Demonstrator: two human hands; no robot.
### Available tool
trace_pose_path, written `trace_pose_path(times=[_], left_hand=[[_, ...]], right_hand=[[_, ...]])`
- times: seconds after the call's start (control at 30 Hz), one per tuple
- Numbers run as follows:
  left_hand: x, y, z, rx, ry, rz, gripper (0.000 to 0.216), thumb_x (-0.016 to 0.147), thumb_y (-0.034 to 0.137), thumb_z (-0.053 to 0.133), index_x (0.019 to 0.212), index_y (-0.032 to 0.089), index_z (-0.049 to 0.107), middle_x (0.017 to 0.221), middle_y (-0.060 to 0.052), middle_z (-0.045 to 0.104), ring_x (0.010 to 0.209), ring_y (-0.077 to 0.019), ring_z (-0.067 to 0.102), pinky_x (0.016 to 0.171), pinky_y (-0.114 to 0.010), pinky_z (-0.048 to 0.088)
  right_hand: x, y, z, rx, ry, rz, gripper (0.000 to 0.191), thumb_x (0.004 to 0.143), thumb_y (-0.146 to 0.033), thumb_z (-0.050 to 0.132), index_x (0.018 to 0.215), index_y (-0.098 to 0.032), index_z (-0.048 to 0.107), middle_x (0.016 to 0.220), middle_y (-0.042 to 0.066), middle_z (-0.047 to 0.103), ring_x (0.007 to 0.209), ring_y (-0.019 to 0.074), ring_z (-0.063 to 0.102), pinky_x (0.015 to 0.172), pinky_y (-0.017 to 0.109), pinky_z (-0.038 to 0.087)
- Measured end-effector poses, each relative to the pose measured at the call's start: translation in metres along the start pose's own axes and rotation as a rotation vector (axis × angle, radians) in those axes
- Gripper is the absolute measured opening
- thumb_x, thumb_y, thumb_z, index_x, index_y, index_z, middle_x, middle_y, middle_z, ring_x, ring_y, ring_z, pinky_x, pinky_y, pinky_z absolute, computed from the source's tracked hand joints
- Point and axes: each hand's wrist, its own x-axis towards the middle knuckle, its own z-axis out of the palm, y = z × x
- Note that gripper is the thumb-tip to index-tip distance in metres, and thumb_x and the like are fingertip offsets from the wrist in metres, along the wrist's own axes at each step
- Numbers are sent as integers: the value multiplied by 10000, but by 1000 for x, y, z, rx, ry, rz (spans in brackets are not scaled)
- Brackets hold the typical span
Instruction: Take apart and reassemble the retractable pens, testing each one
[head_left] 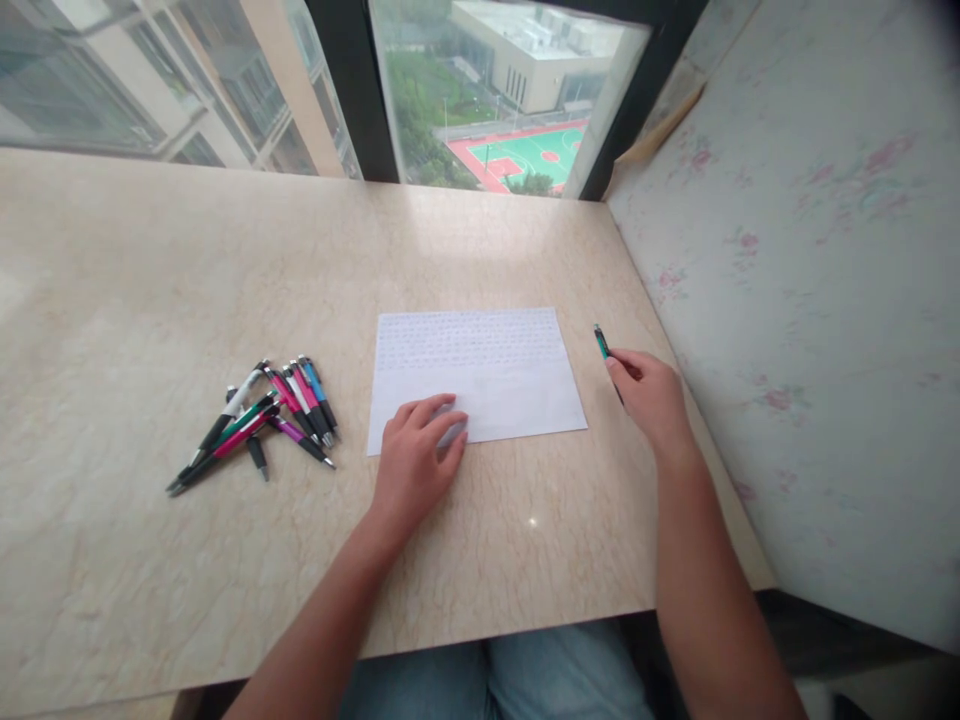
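A white sheet of paper (517,395) lies on the stone-patterned counter, its upper part covered with rows of handwriting too small to read. My left hand (422,445) rests over the sheet's lower left edge, fingers spread and slightly curled, holding nothing. Right of the paper, my right hand (646,390) pinches a green and black pen (601,340) between thumb and fingers. The pen's upper end points toward the window, and its middle is partly hidden by the fingers. It is apart from the paper.
A loose pile of pens (262,415) in several colours lies left of the paper. Behind the counter (487,250) stands a window with a dark frame (364,90). A flower-patterned wall (795,300) bounds the right side. The counter's front edge runs above my legs.
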Motion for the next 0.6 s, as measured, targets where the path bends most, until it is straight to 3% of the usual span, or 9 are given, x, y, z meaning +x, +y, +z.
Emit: trace_pose_path(times=[0.1, 0.2, 0.47, 0.6], left_hand=[[1, -1, 0, 4, 0, 6, 192, 886, 256, 577, 1026, 232, 706, 1253, -77, 654, 1103, -276, 573, 964, -478, 461], [1, -2, 0, 14, 0, 18, 191, 884, 267, 580, 1024, 238, 706, 1247, -75, 657, 1098, -281, 579, 957, -479, 464], [3, -5, 1, 36, 13, 46, 190, 890, 295, 576, 1022, 239, 701, 1241, -75, 659, 1074, -286, 582, 939, -489, 475], [3, -6, 1, 35, 15, 58, 190, 887, 301, 578, 1020, 242, 700, 1237, -75, 658, 1074, -289, 584, 937, -488, 480]], right_hand=[[-5, 30, -22, -399, 45, 3, 309, 876, -299, 520, 1016, -146, 749, 936, 123, 713, 822, 230, 626, 766, 348, 459], [-11, 49, -32, -624, 42, 34, 302, 883, -265, 505, 1027, -146, 742, 918, 132, 697, 829, 241, 604, 742, 340, 423], [-28, 58, -31, -648, 151, 68, 333, 887, -319, 517, 1106, -146, 699, 1008, 140, 674, 874, 236, 580, 749, 332, 405], [-42, 62, -34, -599, 238, 87, 294, 859, -297, 543, 1047, -153, 717, 974, 124, 687, 882, 240, 584, 763, 339, 412]])
